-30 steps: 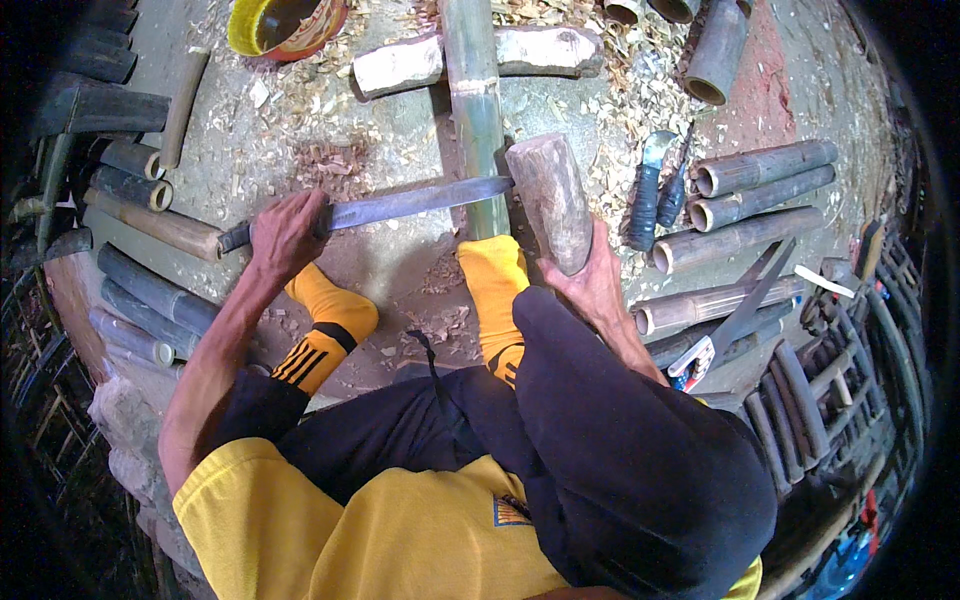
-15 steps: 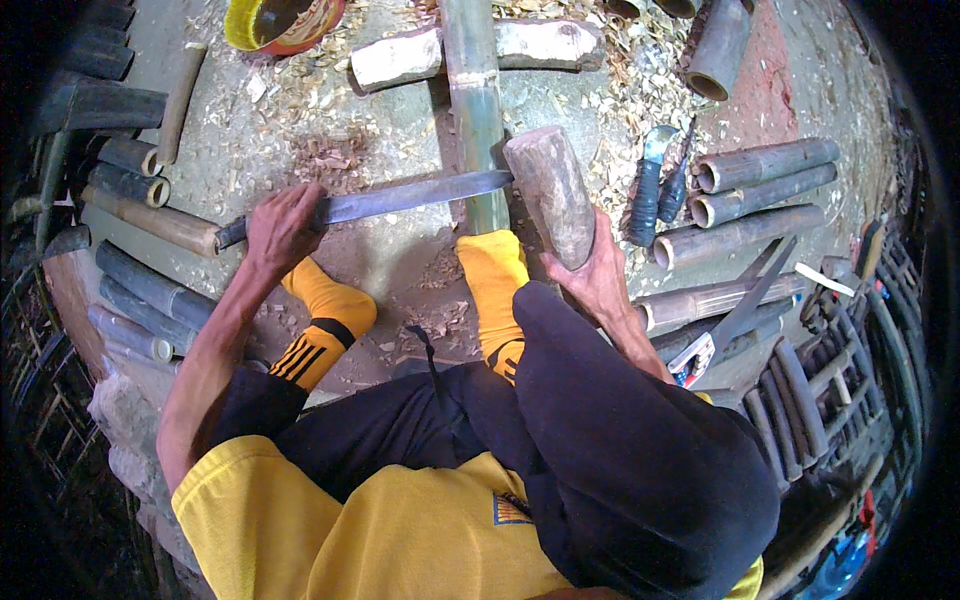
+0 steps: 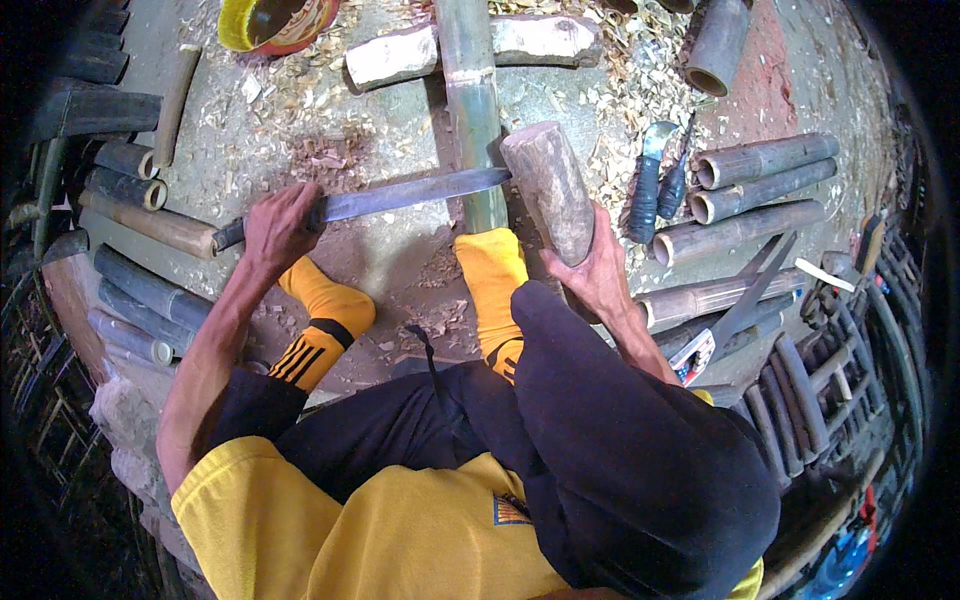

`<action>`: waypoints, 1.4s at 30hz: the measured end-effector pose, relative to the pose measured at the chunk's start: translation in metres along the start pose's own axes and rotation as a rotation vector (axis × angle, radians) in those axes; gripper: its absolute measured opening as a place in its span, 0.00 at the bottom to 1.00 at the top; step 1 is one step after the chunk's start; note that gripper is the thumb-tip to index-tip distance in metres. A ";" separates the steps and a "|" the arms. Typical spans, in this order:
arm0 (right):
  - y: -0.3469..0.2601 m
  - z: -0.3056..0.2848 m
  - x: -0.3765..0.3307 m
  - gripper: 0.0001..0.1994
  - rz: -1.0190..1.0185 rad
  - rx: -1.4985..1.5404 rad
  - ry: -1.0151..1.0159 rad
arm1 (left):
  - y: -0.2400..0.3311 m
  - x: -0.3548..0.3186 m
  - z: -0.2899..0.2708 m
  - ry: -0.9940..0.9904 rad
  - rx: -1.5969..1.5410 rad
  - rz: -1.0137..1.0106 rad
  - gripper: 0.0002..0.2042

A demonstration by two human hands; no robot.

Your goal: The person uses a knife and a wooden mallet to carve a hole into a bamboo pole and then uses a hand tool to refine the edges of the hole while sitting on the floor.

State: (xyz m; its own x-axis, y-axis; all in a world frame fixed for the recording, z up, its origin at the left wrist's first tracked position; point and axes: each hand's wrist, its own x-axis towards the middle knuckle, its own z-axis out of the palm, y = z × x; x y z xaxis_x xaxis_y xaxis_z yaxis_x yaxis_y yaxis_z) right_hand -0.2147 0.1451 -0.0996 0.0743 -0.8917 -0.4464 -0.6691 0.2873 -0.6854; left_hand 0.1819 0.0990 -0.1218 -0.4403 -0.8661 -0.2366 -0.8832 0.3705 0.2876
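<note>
My left hand (image 3: pixel 282 222) is closed round the dark handle of a machete (image 3: pixel 415 193). The long blade reaches rightward across a greenish bamboo pole (image 3: pixel 472 110), its tip close to a wooden mallet (image 3: pixel 548 185). Whether the edge bites into the bamboo I cannot tell. My right hand (image 3: pixel 598 268) grips the near, narrower end of that mallet, a thick rough block of wood tilted just right of the pole. The pole rests over a pale log (image 3: pixel 395 57), and my foot in a yellow sock (image 3: pixel 490 265) is at its near end.
Bamboo tubes (image 3: pixel 768 160) lie on the right, beside a handsaw (image 3: pixel 735 310) and two dark-handled knives (image 3: pixel 645 195). More bamboo pieces (image 3: pixel 155 215) lie left. A yellow-rimmed bowl (image 3: pixel 235 25) stands at the far left. Wood shavings (image 3: pixel 340 110) litter the floor.
Hands, machete and mallet keep nearly the same pose. The whole view has shifted very slightly.
</note>
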 end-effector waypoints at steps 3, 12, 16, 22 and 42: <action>0.000 -0.005 0.000 0.40 -0.021 0.016 -0.013 | 0.000 0.003 0.001 -0.060 -0.010 -0.022 0.11; -0.018 -0.071 0.066 0.34 -1.216 -0.766 -0.404 | -0.015 0.016 0.006 -0.223 0.049 -0.054 0.13; -0.063 -0.049 0.064 0.32 -0.803 -0.905 -0.598 | 0.000 0.016 -0.010 -0.133 0.046 -0.027 0.12; -0.054 -0.045 0.077 0.30 -1.252 -0.599 -0.520 | -0.008 0.019 0.000 -0.087 0.053 0.025 0.08; -0.035 -0.032 0.090 0.25 -1.028 -0.721 -0.511 | -0.010 0.023 0.007 -0.041 0.069 0.012 0.09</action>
State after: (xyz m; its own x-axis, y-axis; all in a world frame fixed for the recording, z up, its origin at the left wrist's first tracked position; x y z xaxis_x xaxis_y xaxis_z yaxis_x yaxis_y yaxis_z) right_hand -0.2080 0.0434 -0.0978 0.9294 -0.3167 -0.1896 -0.3690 -0.8108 -0.4544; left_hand 0.1792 0.0777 -0.1367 -0.4556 -0.8476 -0.2721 -0.8864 0.4037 0.2266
